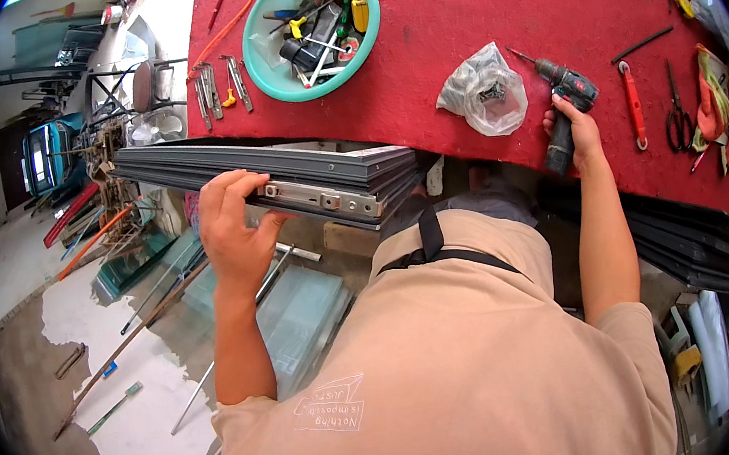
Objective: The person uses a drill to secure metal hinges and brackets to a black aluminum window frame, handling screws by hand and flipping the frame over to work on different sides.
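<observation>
Left hand (234, 229) pinches a long, slotted silver metal strip (321, 198) against dark grey profiles (240, 163); right hand (584, 129) grips a black-and-green cordless drill (578, 90) at the red tabletop (423, 32)'s near edge

Forearms (606, 231) forward and well apart, left hand (236, 229) in a pinch, right hand (582, 126) in a curled grip.

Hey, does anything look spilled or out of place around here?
Possibly: the white patch on the floor at lower left has a ragged edge, like spilled or peeling paint, though I can't tell which. A brush lies there. The drill in the right hand shows no obvious damage.
</observation>
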The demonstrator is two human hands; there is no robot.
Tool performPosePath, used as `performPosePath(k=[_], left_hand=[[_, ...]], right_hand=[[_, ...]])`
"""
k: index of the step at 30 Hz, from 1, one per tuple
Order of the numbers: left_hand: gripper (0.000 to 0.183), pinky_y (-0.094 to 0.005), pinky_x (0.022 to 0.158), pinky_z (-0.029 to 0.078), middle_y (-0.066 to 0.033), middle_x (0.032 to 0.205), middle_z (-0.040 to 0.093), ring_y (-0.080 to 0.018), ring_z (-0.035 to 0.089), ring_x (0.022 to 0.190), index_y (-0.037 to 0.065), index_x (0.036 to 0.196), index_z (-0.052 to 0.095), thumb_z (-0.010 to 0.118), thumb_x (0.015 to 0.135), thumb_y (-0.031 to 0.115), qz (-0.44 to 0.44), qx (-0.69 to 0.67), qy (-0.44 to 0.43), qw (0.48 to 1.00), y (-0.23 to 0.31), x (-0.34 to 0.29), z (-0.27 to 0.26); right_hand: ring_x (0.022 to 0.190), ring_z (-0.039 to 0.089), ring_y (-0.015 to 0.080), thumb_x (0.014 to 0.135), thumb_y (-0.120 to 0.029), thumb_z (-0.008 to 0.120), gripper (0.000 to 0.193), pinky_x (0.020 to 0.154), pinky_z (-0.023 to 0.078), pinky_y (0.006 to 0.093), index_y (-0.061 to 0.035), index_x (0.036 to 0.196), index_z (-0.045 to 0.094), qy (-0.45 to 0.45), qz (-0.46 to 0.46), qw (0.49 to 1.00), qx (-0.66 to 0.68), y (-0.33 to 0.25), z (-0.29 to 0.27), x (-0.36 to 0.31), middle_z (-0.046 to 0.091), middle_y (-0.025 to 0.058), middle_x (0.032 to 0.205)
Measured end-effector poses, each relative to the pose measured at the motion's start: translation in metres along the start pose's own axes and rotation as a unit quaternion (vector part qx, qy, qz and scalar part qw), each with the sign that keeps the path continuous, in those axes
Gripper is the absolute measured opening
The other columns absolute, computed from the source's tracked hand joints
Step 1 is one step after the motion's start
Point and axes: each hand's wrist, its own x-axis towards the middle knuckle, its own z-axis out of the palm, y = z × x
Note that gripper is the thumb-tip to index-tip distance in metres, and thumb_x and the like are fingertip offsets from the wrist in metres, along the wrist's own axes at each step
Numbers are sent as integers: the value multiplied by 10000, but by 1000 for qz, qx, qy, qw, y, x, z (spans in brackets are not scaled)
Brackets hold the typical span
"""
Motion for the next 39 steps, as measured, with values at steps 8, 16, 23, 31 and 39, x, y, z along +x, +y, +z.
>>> performPosePath(k=[8, 16, 23, 31, 39], left_hand=[[445, -394, 1027, 540, -118, 1241, 690, -301, 665, 1200, 58, 1222, 743, 934, 928, 332, -31, -27, -38, 998, -8, -6, 3], [367, -421, 1112, 506, -125, 1259, 654, -307, 653, 1218, 72, 1198, 699, 900, 907, 170, -50, -5, -44, 998, -6, -6, 7], [361, -414, 1099, 509, -129, 1253, 646, -304, 646, 1209, 70, 1185, 683, 865, 873, 83, -53, -4, -35, 998, -3, -4, 8], [438, -428, 1023, 519, -111, 1182, 682, -329, 643, 1171, 80, 1139, 721, 880, 731, 66, -75, -25, 0, 997, -4, -7, 12], [439, -411, 1025, 526, -111, 1209, 678, -314, 651, 1160, 80, 1149, 722, 875, 738, 65, -74, -39, 1, 996, -1, -5, 8]], right_hand=[[796, 787, 198, 1026, -312, 869, 283, 764, 645, 343, -76, 1155, 781, 7, 7, 1000, 13, 3, -4, -2, 806, 80, 937], [801, 794, 208, 1010, -304, 884, 291, 776, 650, 348, -72, 1142, 766, 13, 7, 1000, 13, 1, -1, -3, 809, 87, 943], [789, 795, 219, 1007, -297, 886, 278, 768, 655, 355, -79, 1118, 755, 13, 19, 1000, 17, -4, 2, -6, 810, 95, 936], [785, 790, 226, 1024, -284, 862, 254, 744, 651, 364, -80, 1125, 747, -3, 22, 999, 27, -7, 7, -9, 806, 93, 925], [798, 784, 228, 1043, -267, 841, 253, 743, 659, 371, -68, 1170, 753, -17, 4, 999, 49, 3, 3, 1, 795, 92, 936]])
